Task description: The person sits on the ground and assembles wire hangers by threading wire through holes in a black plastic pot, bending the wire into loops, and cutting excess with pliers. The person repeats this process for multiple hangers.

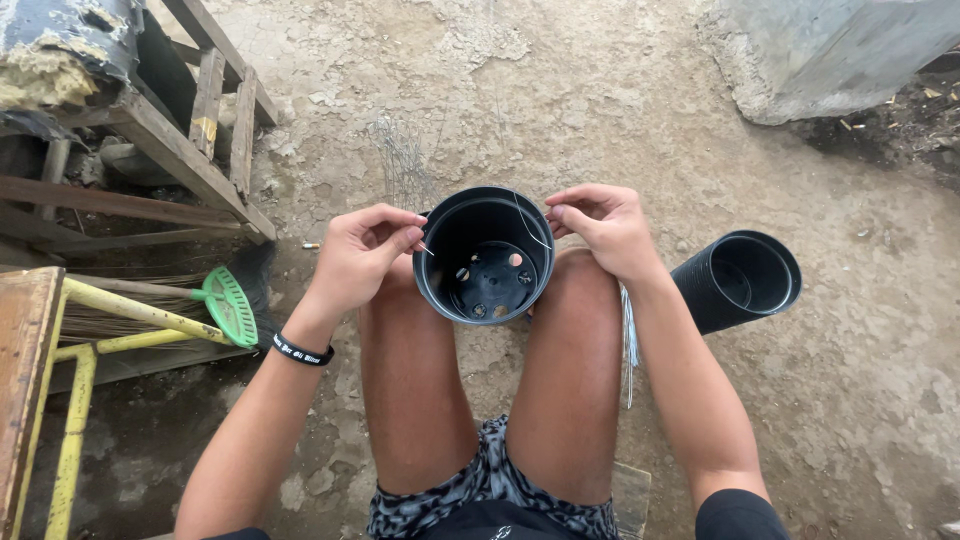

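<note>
- Black pot (pixel 487 262): held between the knees, mouth upward.
- Left hand (pixel 360 255): fingers pinching a thin wire (pixel 530 225) end at the pot's left rim.
- Right hand (pixel 605 225): fingers pinching the wire at the right rim.

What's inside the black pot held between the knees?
The black pot is empty: its floor shows round drainage holes with light coming through. A thin wire curves across the rim from the right hand. The ground beneath it is hidden.

The pot (pixel 487 257) is smooth black plastic with a dull sheen, like the stack (pixel 738 278). Thin wire (pixel 530 222) looks metallic. The ground (pixel 600 110) is rough, cracked earth; the frame (pixel 190 140) weathered wood.
</note>
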